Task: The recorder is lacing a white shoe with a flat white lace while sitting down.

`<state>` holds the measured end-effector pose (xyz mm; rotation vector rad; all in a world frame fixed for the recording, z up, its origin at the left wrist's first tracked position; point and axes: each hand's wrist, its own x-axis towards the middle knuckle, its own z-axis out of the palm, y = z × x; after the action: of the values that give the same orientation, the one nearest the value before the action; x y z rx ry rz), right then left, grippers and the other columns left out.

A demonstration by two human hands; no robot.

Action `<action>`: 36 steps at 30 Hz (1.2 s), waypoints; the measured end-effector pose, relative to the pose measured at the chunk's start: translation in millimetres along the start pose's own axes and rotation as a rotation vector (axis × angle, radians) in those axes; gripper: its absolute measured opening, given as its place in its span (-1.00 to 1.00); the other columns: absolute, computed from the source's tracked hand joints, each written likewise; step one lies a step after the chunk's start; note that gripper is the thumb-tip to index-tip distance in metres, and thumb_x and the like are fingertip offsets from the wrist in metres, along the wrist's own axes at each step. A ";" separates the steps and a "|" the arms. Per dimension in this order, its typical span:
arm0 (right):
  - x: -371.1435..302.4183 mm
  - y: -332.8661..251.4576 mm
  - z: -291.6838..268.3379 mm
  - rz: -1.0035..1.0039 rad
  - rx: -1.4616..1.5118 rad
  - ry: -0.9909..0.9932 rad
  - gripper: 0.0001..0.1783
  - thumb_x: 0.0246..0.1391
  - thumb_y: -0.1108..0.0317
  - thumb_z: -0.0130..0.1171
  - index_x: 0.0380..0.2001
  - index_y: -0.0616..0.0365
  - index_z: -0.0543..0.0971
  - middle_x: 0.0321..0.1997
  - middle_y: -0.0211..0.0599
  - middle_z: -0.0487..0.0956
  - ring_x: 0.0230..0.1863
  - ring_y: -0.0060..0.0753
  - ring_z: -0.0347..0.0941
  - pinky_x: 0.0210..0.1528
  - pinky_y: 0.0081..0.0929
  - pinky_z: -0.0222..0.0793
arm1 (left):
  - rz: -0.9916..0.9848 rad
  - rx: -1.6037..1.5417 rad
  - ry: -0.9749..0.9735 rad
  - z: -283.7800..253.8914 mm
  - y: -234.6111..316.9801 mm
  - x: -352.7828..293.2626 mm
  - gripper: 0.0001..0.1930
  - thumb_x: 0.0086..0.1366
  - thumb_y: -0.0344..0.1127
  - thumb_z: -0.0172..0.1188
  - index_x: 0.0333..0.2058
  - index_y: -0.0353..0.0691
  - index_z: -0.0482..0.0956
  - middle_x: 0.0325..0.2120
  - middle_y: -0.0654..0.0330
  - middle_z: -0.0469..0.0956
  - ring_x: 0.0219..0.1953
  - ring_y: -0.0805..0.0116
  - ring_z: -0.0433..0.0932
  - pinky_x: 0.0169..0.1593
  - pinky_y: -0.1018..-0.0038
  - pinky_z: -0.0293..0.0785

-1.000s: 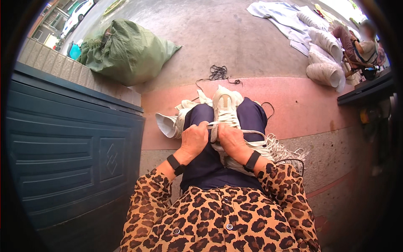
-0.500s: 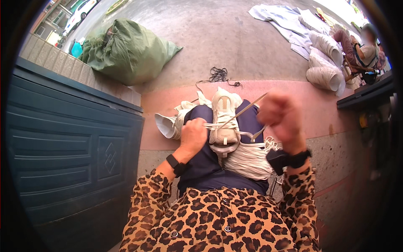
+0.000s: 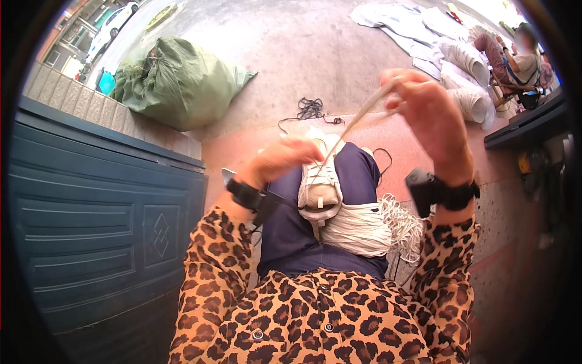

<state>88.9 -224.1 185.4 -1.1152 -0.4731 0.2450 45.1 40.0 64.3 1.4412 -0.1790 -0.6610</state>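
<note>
A cream sneaker [image 3: 319,195] rests between my thighs, its heel toward me and its toe partly hidden behind my left hand. From its lacing a pale shoelace [image 3: 359,116] runs taut up to the right. My right hand [image 3: 429,118] is raised high at that side, its fingers pinched on the lace and slightly blurred. My left hand [image 3: 280,159] hovers over the left side of the sneaker, fingers stretched toward the tongue, with nothing visible in them. On my right thigh lies a thick bundle of cream laces [image 3: 357,230], its loose ends spilling rightward.
Black cord [image 3: 310,109] lies tangled on the floor ahead. A large green sack [image 3: 182,85] stands at far left, beyond a dark blue panelled door [image 3: 103,212]. White wrapped rolls [image 3: 464,97] and pale cloth [image 3: 400,33] lie far right, near a seated person [image 3: 521,64].
My right hand has risen and moved right, drawing the shoelace upward. My left hand has let go of the laces and shifted up over the sneaker.
</note>
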 end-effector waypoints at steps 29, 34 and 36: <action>-110.3 188.6 -20.9 0.054 -1.195 -0.091 -0.94 -0.08 0.46 0.00 -0.54 0.20 0.44 -0.40 -0.18 0.44 -0.28 -0.10 0.33 -0.26 -0.24 0.27 | -0.223 0.560 0.465 32.0 -81.5 -60.8 -0.82 0.21 -0.34 0.00 -0.34 -0.36 0.46 -0.61 0.12 0.51 -0.51 0.36 0.50 -0.37 0.44 0.40; -106.5 195.0 -22.4 0.138 -1.179 -0.101 -0.89 -0.05 0.40 -0.03 -0.51 0.17 0.48 -0.39 -0.19 0.46 -0.28 -0.09 0.33 -0.26 -0.21 0.26 | -0.128 0.669 0.505 36.6 -77.2 -60.8 -0.81 0.20 -0.33 0.00 -0.36 -0.35 0.46 -0.55 -0.01 0.51 -0.44 0.10 0.52 -0.32 0.35 0.41; -106.8 193.2 -18.0 0.190 -1.222 -0.075 -0.88 -0.06 0.39 -0.02 -0.49 0.16 0.49 -0.37 -0.20 0.46 -0.27 -0.10 0.33 -0.24 -0.20 0.25 | -0.104 0.715 0.541 39.6 -78.0 -57.2 -0.82 0.20 -0.32 0.01 -0.38 -0.34 0.46 -0.53 -0.05 0.51 -0.41 0.01 0.50 -0.31 0.29 0.40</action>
<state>12.7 -200.8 -21.3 -2.3568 -0.5933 0.1492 -45.1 36.7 11.6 2.2771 0.1011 -0.2650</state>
